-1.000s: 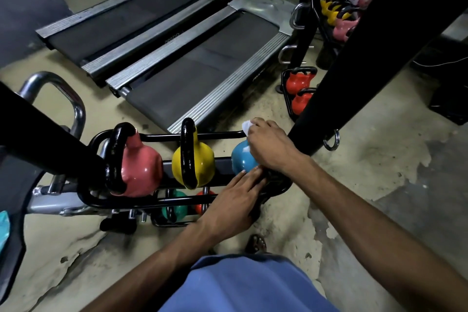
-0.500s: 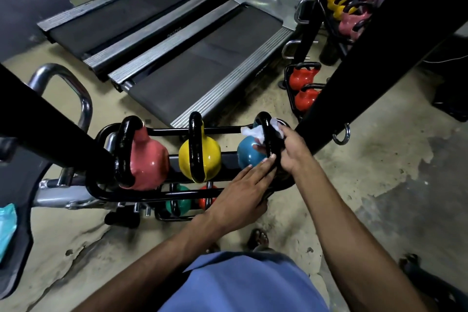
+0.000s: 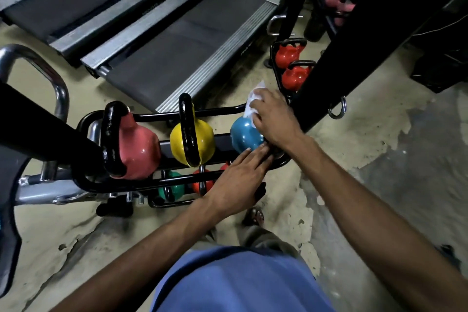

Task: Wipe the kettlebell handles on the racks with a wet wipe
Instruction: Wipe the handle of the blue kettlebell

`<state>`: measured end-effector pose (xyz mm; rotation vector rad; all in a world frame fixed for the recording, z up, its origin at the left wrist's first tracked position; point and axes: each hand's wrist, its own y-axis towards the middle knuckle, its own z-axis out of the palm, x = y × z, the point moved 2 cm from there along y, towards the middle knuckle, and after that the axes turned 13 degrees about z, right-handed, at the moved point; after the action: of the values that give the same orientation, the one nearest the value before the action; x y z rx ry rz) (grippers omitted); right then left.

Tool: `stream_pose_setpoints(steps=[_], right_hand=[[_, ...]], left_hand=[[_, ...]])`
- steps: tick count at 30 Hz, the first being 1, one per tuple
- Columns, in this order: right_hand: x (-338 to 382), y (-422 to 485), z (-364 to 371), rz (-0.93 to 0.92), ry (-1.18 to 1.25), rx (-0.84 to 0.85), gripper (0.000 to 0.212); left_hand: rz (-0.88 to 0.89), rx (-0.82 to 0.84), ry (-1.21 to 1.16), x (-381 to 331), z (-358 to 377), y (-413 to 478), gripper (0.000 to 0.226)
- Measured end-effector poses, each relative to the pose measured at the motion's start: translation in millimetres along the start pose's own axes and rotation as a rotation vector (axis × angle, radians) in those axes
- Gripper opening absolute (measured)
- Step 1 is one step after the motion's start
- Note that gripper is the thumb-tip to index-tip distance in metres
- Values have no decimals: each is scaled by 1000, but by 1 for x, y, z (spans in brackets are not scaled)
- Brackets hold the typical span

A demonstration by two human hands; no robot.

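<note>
Kettlebell handles (image 3: 187, 121) under inspection stand on the rack (image 3: 152, 116), a low two-tier black frame on the floor.

Head view, the only one supplied. On the rack's top tier, from its left end to its right end, sit the pink kettlebell (image 3: 138, 149), the yellow kettlebell (image 3: 202, 139) and the blue kettlebell (image 3: 244, 135). The pink and yellow bells show thick black handles, upright and untouched. The blue bell's handle is not visible because the right hand (image 3: 274, 119) covers it.

Right hand: the grip holds the wet wipe (image 3: 250, 105), a crumpled white sheet showing past the fingers at the rack's right end. How far the wipe wraps the handle cannot be told.

Left hand (image 3: 238, 182): the grip is wide and holds nothing. The fingers are straight, with their tips touching the blue kettlebell's near side just above the rack's front rail.

Handling, as judged: the bells look heavy and rigid and should sit firm on the rack under rubbing. The glossy handles are likely slippery once wet. The wipe is thin, limp and liable to tear. It is best pinched in a fold and drawn round the handle's arch while the bell's body is steadied.

Obscured: the rack's lower tier shows only parts of a green kettlebell (image 3: 172, 187) and a small red kettlebell (image 3: 201, 182). A black post (image 3: 354, 33) crosses just beyond the rack's right end and hides what lies behind it.
</note>
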<state>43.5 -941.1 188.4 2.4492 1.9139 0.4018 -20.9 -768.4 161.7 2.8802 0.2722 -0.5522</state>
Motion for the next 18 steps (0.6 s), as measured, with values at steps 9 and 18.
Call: stream_pose_setpoints(steps=[9,18], right_hand=[[-20,-47,-19,-105,191,-30,31],[-15,-35,19,1064,1720,396,33]], left_hand=[[-54,-22,12,-6,5,2,86],[-185,-47,46,-24,14,8,81]])
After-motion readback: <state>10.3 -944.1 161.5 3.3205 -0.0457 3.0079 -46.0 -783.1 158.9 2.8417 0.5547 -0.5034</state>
